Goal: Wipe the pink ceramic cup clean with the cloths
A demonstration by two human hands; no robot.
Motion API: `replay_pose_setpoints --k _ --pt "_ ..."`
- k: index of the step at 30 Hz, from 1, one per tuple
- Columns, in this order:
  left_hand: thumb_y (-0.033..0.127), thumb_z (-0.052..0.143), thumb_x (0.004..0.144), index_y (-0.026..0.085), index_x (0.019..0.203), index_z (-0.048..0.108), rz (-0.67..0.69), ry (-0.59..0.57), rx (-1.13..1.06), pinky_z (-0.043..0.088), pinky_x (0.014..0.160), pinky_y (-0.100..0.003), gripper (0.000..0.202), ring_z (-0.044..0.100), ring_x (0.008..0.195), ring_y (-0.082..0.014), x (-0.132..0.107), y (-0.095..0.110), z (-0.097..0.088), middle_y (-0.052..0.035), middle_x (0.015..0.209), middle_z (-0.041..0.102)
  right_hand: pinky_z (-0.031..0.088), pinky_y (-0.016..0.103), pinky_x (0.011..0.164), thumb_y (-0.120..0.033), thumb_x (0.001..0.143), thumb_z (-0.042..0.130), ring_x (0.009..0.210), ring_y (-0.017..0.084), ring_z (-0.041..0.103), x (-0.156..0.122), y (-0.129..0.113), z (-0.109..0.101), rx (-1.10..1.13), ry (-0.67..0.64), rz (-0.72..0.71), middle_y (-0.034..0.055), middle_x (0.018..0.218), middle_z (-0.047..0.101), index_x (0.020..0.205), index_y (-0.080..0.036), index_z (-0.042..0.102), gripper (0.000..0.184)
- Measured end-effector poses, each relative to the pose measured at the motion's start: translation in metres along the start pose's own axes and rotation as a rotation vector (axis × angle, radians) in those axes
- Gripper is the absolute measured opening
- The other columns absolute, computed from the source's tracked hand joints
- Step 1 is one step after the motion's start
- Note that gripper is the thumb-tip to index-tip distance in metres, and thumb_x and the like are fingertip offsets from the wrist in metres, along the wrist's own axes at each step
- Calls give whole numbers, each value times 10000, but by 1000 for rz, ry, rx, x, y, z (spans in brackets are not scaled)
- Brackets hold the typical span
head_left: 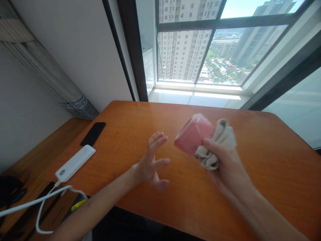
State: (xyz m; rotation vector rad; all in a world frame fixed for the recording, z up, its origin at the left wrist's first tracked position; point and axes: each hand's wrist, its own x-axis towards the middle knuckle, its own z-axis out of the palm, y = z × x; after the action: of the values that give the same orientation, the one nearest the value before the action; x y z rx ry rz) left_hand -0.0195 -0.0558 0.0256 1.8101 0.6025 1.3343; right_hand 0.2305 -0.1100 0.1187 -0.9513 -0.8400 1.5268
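The step in hand looks like holding the pink faceted cup [194, 135] through a pale cloth [227, 137]: the right hand [227, 164] is clamped on both, cup at its left, above the bench [140, 127]. The left hand [150, 165], fingers apart, is empty; gripping the cup would call for reaching rightward.

"Where's our single view?"
"Up on the wearer's head, looking forward and down across the desk [184, 190], towards the window [215, 24]!"
"How near?"
"Close! Far corners fit; near edge runs off below."
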Motion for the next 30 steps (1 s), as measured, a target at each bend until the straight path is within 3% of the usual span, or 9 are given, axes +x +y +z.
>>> replay_pose_setpoints --k 2,5,9,13,16,21,25,28,30 --pt "717 1009 478 357 1020 847 170 -129 145 281 1297 -802 670 380 1609 -554 8 -20 -3 -97 1483 650 617 284 643 -412 806 991 756 178 687 9 24 6 69 51 56 -28 923 722 1157 -330 707 459" --pt "662 961 568 337 1149 828 320 -261 216 367 1235 -811 679 463 1550 -564 13 -42 -3 -148 1491 636 598 287 608 -399 738 1022 768 196 704 21 59 14 97 -51 222 5 948 758 1141 -309 733 504" --pt "594 798 823 332 1393 668 361 -97 103 501 1173 -691 641 646 1358 -432 7 -40 9 -151 1428 652 606 308 721 -479 788 979 891 214 724 26 74 18 20 -145 110 38 1076 783 1187 -289 772 488" --pt "644 649 968 291 1339 631 123 69 -206 552 1117 -586 512 662 1270 -366 9 -11 21 -120 1351 665 542 322 673 -505 759 995 714 188 611 26 68 18 -313 -239 -170 10 828 714 958 -263 785 377" --pt "626 595 986 252 1271 660 -173 28 -508 568 1072 -583 474 701 1159 -342 18 7 23 -117 1242 706 416 299 578 -498 788 975 565 138 459 27 65 19 -627 -409 -374 -30 621 585 688 -256 672 400" --pt "527 688 882 221 1302 656 -449 -5 -770 580 1039 -533 520 729 1134 -339 23 11 20 -119 1190 750 309 289 531 -388 912 824 532 130 422 28 64 24 -939 -554 -628 -21 591 576 675 -257 665 314" --pt "690 511 1020 213 1446 613 -340 65 -677 499 1210 -551 647 603 1433 -375 14 2 22 -170 1553 617 320 285 486 -313 838 840 490 118 381 26 67 23 -753 -322 -447 -34 563 534 643 -252 600 315" --pt "807 539 995 302 1670 412 -99 77 -351 314 1355 -626 852 371 1646 -416 6 -14 21 -137 1813 325 464 278 540 -414 762 955 582 140 519 28 65 23 -364 -105 -159 -14 702 640 828 -238 700 317" --pt "783 665 942 355 1747 265 122 57 -114 198 1388 -657 996 232 1713 -435 4 -24 18 -120 1859 214 535 274 620 -465 700 1012 686 156 607 30 62 25 -124 -48 -4 5 846 706 1026 -233 737 486"
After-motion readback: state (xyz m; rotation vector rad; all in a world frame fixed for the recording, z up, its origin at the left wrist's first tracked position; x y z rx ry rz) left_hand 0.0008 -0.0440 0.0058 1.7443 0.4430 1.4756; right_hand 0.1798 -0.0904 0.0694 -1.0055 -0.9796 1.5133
